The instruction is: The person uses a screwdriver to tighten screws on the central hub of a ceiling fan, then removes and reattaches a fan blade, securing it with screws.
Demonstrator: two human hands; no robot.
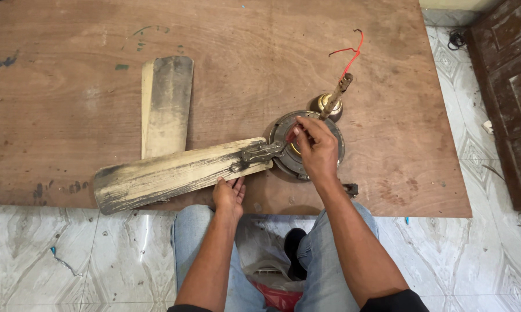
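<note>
While the round, dark metal fan motor (306, 144) lies on the brown plywood board (69, 104) toward its near right part, the right hand (318, 151) rests on top of it, fingers curled and pinched around a thin tool at the hub; what the tool is cannot be told. The left hand (230, 195) lies flat, fingers spread, under the near edge of the grimy cream fan blade (173, 173) stretching left from the motor. A second loose blade (167, 104) lies farther off. A brass downrod (335, 98) with red wire (353, 55) juts far right.
</note>
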